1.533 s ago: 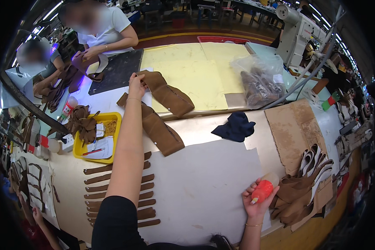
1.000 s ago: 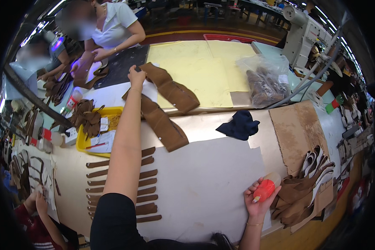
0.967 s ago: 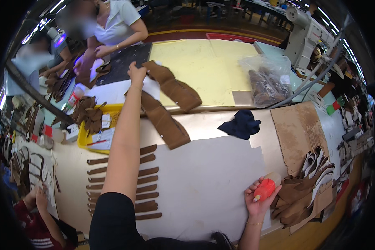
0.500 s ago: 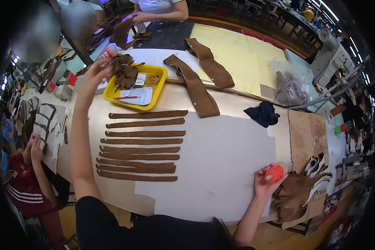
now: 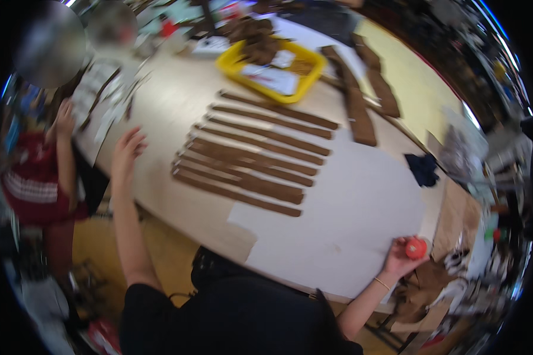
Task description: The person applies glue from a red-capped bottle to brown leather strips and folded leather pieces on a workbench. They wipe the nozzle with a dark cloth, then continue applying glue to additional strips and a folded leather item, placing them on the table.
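My left hand (image 5: 129,155) is raised near the table's left edge, its fingers parted and slightly bent, with nothing seen in them. To its right lie several narrow brown strips (image 5: 257,139) in a row, side by side. My right hand (image 5: 398,260) is closed round a bottle with a red cap (image 5: 416,248), the cap end facing up; the hand hides most of the bottle's body. This hand is at the right edge of the pale sheet (image 5: 361,207), beside a heap of brown pieces (image 5: 423,290).
A yellow tray (image 5: 284,96) with brown scraps and paper stands beyond the strips. Two wider brown bands (image 5: 355,106) lie to its right. A dark blue cloth (image 5: 421,170) rests near cardboard (image 5: 459,219). At left, a co-worker in a red garment (image 5: 32,177) sits near the table.
My left hand has come back from beside the yellow tray towards the table's left edge, fingers empty. My right hand keeps the bottle. The whole view has turned and shifted.
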Action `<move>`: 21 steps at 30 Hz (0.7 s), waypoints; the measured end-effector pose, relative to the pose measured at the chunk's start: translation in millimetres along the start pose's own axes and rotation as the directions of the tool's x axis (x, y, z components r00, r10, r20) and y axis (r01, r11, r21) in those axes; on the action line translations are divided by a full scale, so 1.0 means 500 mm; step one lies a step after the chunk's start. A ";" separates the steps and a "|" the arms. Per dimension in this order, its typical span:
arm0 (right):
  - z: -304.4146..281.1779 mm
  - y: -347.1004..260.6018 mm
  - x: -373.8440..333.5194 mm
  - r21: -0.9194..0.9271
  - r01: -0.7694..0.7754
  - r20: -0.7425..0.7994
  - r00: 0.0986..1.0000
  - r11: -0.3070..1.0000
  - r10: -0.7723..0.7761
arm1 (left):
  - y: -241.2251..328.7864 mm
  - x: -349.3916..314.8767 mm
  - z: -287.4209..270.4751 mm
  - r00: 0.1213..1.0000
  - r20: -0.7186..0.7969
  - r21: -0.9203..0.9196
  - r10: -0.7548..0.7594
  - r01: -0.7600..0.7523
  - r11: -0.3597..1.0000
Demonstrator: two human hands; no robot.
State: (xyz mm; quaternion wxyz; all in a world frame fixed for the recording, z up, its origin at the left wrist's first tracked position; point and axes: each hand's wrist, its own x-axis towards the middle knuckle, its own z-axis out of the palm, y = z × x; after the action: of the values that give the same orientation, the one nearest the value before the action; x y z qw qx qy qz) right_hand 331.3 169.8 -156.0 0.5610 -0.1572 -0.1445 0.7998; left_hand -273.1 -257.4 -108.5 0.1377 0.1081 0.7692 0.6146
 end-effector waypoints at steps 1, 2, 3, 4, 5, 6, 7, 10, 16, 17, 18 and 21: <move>-0.008 -0.007 -0.005 -0.009 0.023 -0.009 1.000 1.000 -0.023 | 0.010 -0.009 0.021 1.000 -0.002 0.053 -0.008 0.008 0.999; -0.013 -0.013 -0.010 -0.016 0.051 -0.013 0.999 0.999 -0.051 | 0.011 -0.017 0.034 1.000 -0.002 0.048 -0.018 0.018 0.999; -0.017 -0.015 -0.010 -0.021 0.051 0.006 0.999 0.998 -0.051 | 0.018 -0.029 0.039 0.999 0.002 0.067 -0.042 0.041 0.997; -0.025 -0.017 -0.010 -0.028 0.062 0.026 0.998 0.998 -0.061 | 0.020 -0.037 0.043 0.998 0.016 0.081 -0.065 0.063 0.995; -0.038 -0.023 -0.007 -0.041 0.060 0.040 0.997 0.997 -0.058 | 0.022 -0.044 0.042 0.996 0.020 0.097 -0.085 0.083 0.992; -0.047 -0.029 -0.002 -0.056 0.063 0.056 0.997 0.996 -0.060 | 0.020 -0.053 0.038 0.994 0.027 0.109 -0.105 0.102 0.989; -0.056 -0.035 0.002 -0.056 0.038 0.039 0.999 0.998 -0.035 | 0.012 -0.065 0.028 0.989 0.044 0.112 -0.142 0.136 0.984; -0.063 -0.040 0.011 -0.109 0.077 0.026 0.997 0.991 -0.075 | -0.004 -0.080 0.024 0.969 0.091 0.121 -0.229 0.217 0.969; -0.065 -0.042 0.016 -0.154 0.048 0.068 0.997 0.987 -0.038 | -0.018 -0.099 0.052 0.968 0.072 0.162 -0.241 0.227 0.960; -0.063 -0.043 0.016 -0.133 0.039 0.076 0.997 0.990 -0.030 | -0.021 -0.098 0.054 0.967 0.082 0.195 -0.242 0.222 0.955; -0.062 -0.043 0.014 -0.109 0.035 0.084 0.996 0.993 -0.026 | -0.021 -0.095 0.056 0.966 0.096 0.228 -0.240 0.213 0.950; -0.062 -0.042 0.016 -0.090 0.017 0.077 0.997 0.996 -0.010 | -0.016 -0.095 0.066 0.976 0.088 0.281 -0.200 0.168 0.945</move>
State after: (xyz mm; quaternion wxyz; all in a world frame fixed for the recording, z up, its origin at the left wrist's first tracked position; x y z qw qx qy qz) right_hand 359.5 185.9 -176.4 0.5529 -0.1508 -0.2030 0.7939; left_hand -216.8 -245.0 -119.3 0.2226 0.0891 0.8436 0.4805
